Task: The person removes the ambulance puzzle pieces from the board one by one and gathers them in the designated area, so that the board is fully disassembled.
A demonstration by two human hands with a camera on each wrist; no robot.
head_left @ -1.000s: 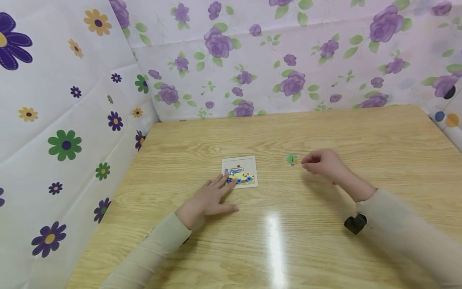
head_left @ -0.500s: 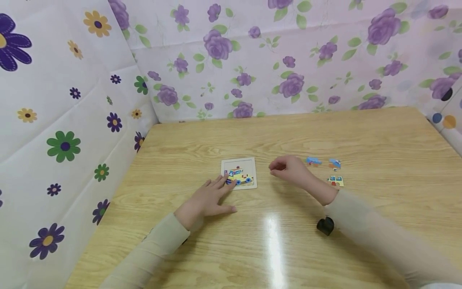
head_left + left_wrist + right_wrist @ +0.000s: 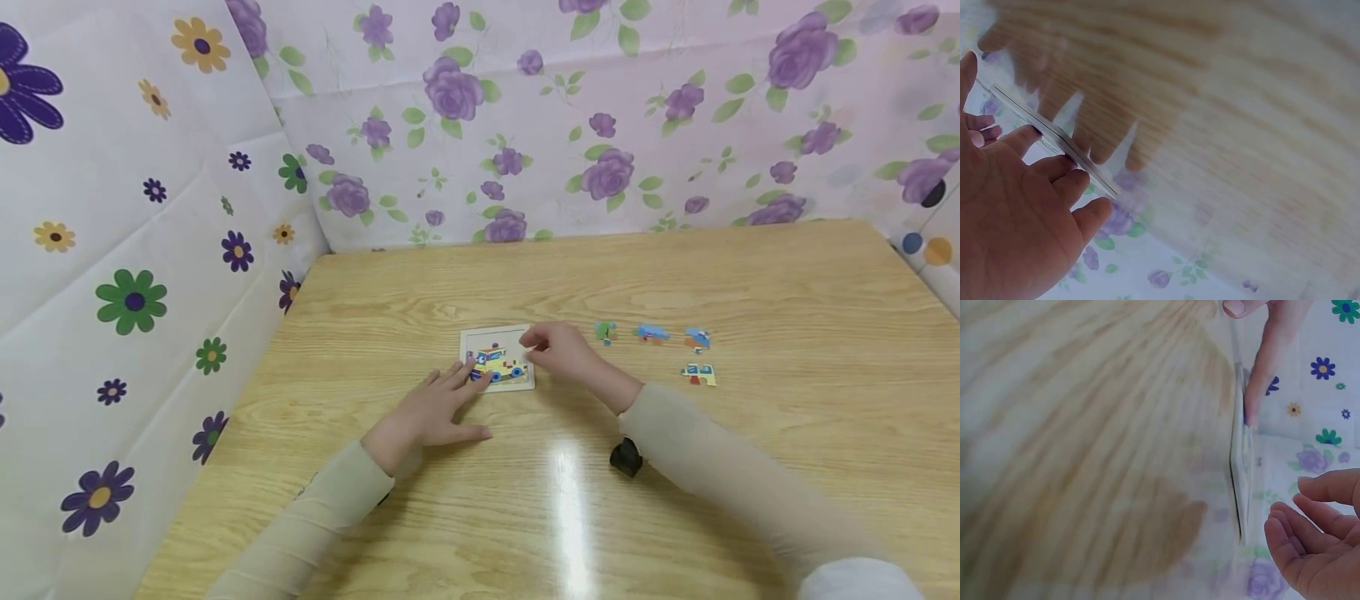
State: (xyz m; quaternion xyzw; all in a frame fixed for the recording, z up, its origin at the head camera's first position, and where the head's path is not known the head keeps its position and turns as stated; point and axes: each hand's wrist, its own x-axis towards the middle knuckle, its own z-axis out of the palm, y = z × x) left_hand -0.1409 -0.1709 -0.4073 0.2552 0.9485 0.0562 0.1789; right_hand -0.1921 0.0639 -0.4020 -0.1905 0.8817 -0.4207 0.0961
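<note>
A small square puzzle board [image 3: 497, 331] with a pale raised border lies on the table, showing a yellow vehicle with blue wheels. My left hand [image 3: 433, 414] rests with spread, straight fingers on its lower left part; in the left wrist view, the left hand [image 3: 1029, 206] has fingertips at the board's edge [image 3: 1054, 132]. My right hand [image 3: 564, 353] is over the board's right border, fingers loosely curled. In the right wrist view, a gap shows between the right hand's [image 3: 1322, 537] thumb and fingers, and nothing is visible there. The board [image 3: 1241, 469] stands apart from those fingers.
Right of the board lie puzzle pieces: a green one [image 3: 606, 332], a blue one [image 3: 652, 332], a blue and brown one [image 3: 698, 337] and a yellow one with windows [image 3: 701, 374]. Flowered cloth [image 3: 420, 150] hangs behind and left of the wooden table [image 3: 420, 300].
My right hand has moved left, from beside the green piece to the board's right border, uncovering the pieces on the right. The left hand and the board have stayed in place.
</note>
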